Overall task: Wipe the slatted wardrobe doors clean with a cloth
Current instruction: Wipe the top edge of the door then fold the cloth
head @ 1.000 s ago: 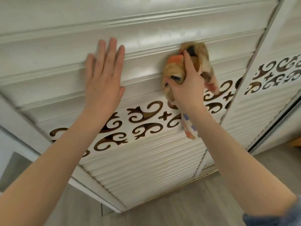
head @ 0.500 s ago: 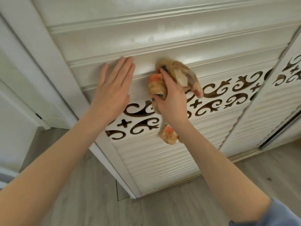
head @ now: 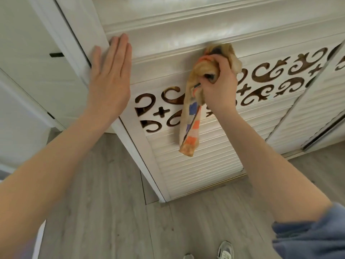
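A white slatted wardrobe door [head: 196, 161] with a band of brown scroll cut-outs fills the upper middle of the head view. My right hand [head: 218, 85] grips a bunched yellow cloth [head: 190, 120] with orange and blue checks and presses its top against a wide slat just above the cut-out band. A loose tail of the cloth hangs down over the fine lower slats. My left hand [head: 110, 79] lies flat with straight fingers on the door's left edge, beside the frame.
A second slatted door [head: 306, 116] adjoins on the right, with a dark track gap beyond it. White panelled wall or door [head: 33, 58] stands at the left. Grey wood-look floor [head: 115, 212] lies below, with my shoes [head: 225, 250] at the bottom edge.
The view has shifted right and down, showing more floor and the door's left frame. My right hand with the cloth has moved right, away from my left hand, and the tail hangs longer.
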